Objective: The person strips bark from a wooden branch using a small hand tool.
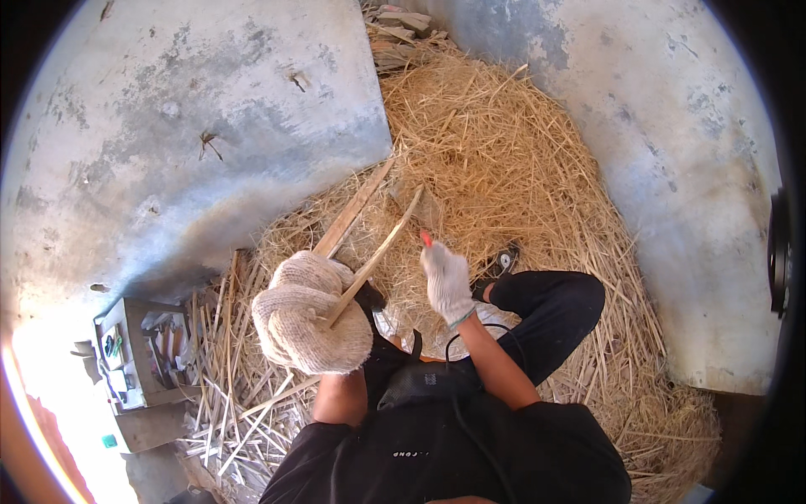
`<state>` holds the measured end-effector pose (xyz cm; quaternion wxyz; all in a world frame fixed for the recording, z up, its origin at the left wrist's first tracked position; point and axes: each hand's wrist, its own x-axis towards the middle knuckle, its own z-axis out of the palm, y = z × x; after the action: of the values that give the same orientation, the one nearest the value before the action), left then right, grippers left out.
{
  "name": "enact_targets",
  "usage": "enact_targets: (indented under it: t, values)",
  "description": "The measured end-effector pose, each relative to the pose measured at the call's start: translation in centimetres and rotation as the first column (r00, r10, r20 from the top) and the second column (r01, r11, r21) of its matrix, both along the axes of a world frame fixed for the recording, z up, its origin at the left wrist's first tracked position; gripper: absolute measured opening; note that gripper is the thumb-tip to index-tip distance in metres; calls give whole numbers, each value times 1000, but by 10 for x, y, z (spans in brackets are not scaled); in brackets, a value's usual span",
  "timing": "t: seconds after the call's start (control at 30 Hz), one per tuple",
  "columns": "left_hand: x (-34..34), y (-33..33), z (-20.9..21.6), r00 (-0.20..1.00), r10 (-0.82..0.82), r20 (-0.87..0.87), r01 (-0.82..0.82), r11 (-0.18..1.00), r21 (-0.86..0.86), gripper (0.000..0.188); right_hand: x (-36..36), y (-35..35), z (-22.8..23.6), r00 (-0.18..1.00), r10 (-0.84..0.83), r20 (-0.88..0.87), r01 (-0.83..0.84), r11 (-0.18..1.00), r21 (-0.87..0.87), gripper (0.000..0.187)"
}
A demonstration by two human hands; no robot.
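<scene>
My left hand [306,315], in an off-white knitted glove, is raised and looks large in the head view. Its fingers are curled around a pale wooden strip [386,248], which slants up and to the right. Lower and further right, my right hand [447,281], in a similar glove with a green cuff edge, is closed on a tool with a red end [426,239]. I cannot make out the tool's kind, and its far part blends into the shavings. The strip's upper end stands near the red end, apart from it. Behind the left hand a flat wooden board [357,208] slopes away.
A heap of straw-coloured shavings [504,143] fills the corner between two stained walls [210,109]. Split sticks [231,403] lie at the left, beside an open box-like cabinet [138,392] with items inside. Wood pieces [403,34] are stacked at the far end. My bent legs [550,307] flank the work.
</scene>
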<state>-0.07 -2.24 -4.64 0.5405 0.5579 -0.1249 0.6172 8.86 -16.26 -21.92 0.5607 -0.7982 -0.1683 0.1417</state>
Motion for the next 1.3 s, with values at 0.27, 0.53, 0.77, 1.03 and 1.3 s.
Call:
enact_targets:
  t: [0.27, 0.53, 0.77, 1.03, 1.3]
  values:
    - [-1, -4, 2, 1000, -22, 17, 22, 999, -32, 28, 56, 0, -93, 980, -75, -184, -54, 791, -609, 57]
    - [10, 16, 4, 983, 178, -46, -184, 958, -222, 28, -6, 19, 44, 993, 71, -93, -61, 992, 106, 55]
    - [11, 21, -11, 996, 84, 27, -75, 968, -240, 26, 51, -16, -112, 962, 256, -92, -252, 707, -660, 60]
    - [7, 17, 4, 963, 259, -74, -268, 947, -174, 30, 6, -1, 22, 987, -47, -154, 38, 997, -61, 59]
    - [3, 9, 11, 982, 175, -77, -180, 981, -68, 29, -76, 1, 137, 950, 310, -25, -299, 934, 196, 37]
